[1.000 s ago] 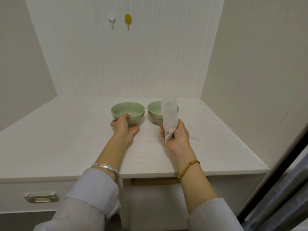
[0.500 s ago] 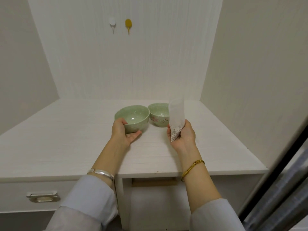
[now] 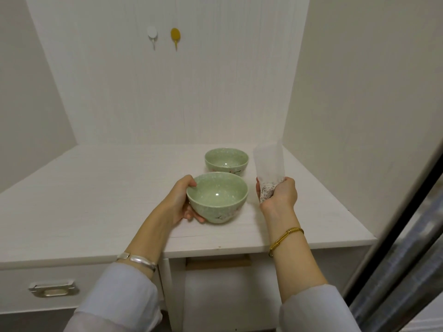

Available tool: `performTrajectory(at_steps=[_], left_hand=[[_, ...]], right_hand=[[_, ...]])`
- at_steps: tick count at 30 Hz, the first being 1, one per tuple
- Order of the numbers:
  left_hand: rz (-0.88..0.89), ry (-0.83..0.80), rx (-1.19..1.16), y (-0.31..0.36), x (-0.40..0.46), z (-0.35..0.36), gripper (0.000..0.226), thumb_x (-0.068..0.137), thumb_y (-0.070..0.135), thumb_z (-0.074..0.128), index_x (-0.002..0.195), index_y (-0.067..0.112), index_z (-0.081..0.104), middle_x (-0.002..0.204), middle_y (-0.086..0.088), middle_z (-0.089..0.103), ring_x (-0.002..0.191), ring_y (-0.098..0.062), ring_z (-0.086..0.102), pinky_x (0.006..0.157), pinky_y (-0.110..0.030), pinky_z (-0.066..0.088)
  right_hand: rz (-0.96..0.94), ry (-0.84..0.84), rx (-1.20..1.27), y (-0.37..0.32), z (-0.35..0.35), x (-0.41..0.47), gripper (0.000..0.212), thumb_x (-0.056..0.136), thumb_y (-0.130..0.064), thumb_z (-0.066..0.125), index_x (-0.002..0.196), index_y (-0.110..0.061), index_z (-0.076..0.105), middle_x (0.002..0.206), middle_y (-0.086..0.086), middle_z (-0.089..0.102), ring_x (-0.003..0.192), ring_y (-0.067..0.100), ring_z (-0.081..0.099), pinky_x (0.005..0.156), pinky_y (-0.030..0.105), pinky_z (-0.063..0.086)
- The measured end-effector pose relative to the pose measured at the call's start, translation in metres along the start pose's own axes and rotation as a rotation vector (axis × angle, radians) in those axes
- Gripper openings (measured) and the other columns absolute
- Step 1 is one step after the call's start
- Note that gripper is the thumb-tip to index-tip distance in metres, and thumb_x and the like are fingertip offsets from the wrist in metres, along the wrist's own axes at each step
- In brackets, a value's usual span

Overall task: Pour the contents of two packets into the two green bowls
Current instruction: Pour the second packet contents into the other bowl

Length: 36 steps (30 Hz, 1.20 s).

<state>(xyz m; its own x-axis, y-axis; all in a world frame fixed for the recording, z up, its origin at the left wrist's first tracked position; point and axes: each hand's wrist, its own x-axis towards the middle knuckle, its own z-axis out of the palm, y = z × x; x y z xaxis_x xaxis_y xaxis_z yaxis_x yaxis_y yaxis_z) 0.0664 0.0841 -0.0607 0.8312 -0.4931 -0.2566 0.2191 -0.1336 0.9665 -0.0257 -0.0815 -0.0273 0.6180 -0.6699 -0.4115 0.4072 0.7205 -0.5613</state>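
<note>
Two green bowls stand on the white table [image 3: 84,204]. The near bowl [image 3: 217,196] is empty; my left hand [image 3: 178,202] grips its left side, thumb over the rim and fingers under the wall. Behind it the far bowl [image 3: 226,161] sits untouched, its inside looking empty. To the right, my right hand [image 3: 279,195] holds a translucent white packet [image 3: 269,166] upright by its lower end, where pale flakes show through. The packet's mouth points up, level with the far bowl. No second packet is in view.
The table sits in a white alcove with walls close at the back and right. Two hooks, white [image 3: 152,34] and yellow [image 3: 175,35], hang on the back wall. A drawer with a metal handle [image 3: 54,289] is below left; a dark door frame [image 3: 395,226] stands at right.
My left hand has drawn the near bowl toward the table's front, away from the far bowl. My right hand has shifted right with the packet, still upright.
</note>
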Motion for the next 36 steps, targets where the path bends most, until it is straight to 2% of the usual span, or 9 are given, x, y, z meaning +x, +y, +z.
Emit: performTrajectory(at_steps=[5,10,16,20,22,26,31,34,36], left_hand=[[-0.006,-0.129,0.098,0.000,-0.001,0.006,0.043,0.079,0.027,0.028,0.087,-0.006,0.055,0.034,-0.013,0.053,0.030,-0.025,0.055,0.027,-0.016,0.022],[0.003,-0.165,0.105,-0.002,0.001,0.010,0.040,0.079,0.024,0.027,0.084,-0.004,0.056,0.031,-0.011,0.050,0.028,-0.022,0.053,0.027,-0.014,0.023],[-0.021,-0.241,0.163,-0.002,0.010,0.002,0.041,0.080,0.027,0.030,0.091,-0.003,0.056,0.045,-0.014,0.061,0.040,-0.029,0.062,0.029,-0.018,0.037],[0.032,-0.152,0.253,0.004,0.015,-0.001,0.030,0.073,0.030,0.039,0.077,0.005,0.056,0.053,-0.008,0.052,0.043,-0.019,0.052,0.039,-0.023,0.043],[0.095,-0.156,0.287,0.010,0.018,-0.001,0.034,0.065,0.030,0.038,0.077,0.007,0.060,0.064,-0.009,0.055,0.053,-0.017,0.053,0.048,-0.023,0.043],[0.205,-0.282,0.128,0.019,0.022,0.003,0.047,0.064,0.023,0.035,0.090,0.014,0.073,0.090,-0.004,0.073,0.080,-0.016,0.066,0.069,-0.026,0.051],[0.170,-0.319,-0.046,0.018,0.030,0.011,0.044,0.070,0.013,0.034,0.100,0.010,0.067,0.098,-0.007,0.071,0.085,-0.021,0.066,0.075,-0.032,0.052],[0.148,-0.315,-0.090,0.013,0.033,0.014,0.045,0.071,0.007,0.031,0.098,0.010,0.067,0.097,-0.010,0.068,0.085,-0.024,0.063,0.071,-0.033,0.052],[0.129,-0.299,-0.106,0.008,0.035,0.014,0.044,0.067,0.012,0.035,0.097,0.008,0.066,0.091,-0.011,0.066,0.082,-0.025,0.060,0.068,-0.031,0.051]], right_hand=[[-0.034,0.027,-0.052,-0.007,-0.003,0.006,0.021,0.084,-0.013,0.038,0.072,-0.011,0.055,0.076,0.007,0.059,0.060,0.024,0.056,0.037,0.017,0.045],[-0.052,0.022,-0.113,-0.006,-0.004,0.010,0.021,0.081,-0.012,0.040,0.062,-0.011,0.049,0.065,0.005,0.052,0.052,0.022,0.047,0.035,0.013,0.038],[-0.119,0.058,-0.186,-0.006,-0.008,0.017,0.027,0.079,-0.011,0.040,0.052,-0.015,0.041,0.053,0.000,0.046,0.043,0.018,0.039,0.035,0.012,0.033],[-0.181,0.060,-0.286,-0.004,-0.010,0.022,0.024,0.078,-0.015,0.041,0.054,-0.016,0.041,0.056,0.001,0.046,0.046,0.020,0.042,0.036,0.013,0.033],[-0.209,0.060,-0.318,-0.004,-0.010,0.023,0.025,0.078,-0.015,0.041,0.054,-0.015,0.041,0.054,0.000,0.045,0.045,0.020,0.040,0.034,0.012,0.032],[-0.270,0.061,-0.370,-0.003,-0.009,0.023,0.022,0.079,-0.013,0.040,0.057,-0.014,0.040,0.056,0.001,0.043,0.046,0.019,0.036,0.035,0.012,0.029],[-0.401,0.064,-0.428,0.000,-0.008,0.027,0.027,0.078,-0.010,0.039,0.056,-0.017,0.025,0.062,0.003,0.029,0.056,0.019,0.022,0.048,0.028,0.018],[-0.527,0.058,-0.493,-0.001,-0.009,0.028,0.035,0.080,-0.010,0.041,0.053,-0.019,0.020,0.056,-0.002,0.024,0.052,0.016,0.019,0.047,0.027,0.017],[-0.601,0.056,-0.547,-0.002,-0.010,0.028,0.038,0.081,-0.011,0.042,0.051,-0.019,0.020,0.052,-0.004,0.022,0.049,0.014,0.019,0.045,0.026,0.019]])
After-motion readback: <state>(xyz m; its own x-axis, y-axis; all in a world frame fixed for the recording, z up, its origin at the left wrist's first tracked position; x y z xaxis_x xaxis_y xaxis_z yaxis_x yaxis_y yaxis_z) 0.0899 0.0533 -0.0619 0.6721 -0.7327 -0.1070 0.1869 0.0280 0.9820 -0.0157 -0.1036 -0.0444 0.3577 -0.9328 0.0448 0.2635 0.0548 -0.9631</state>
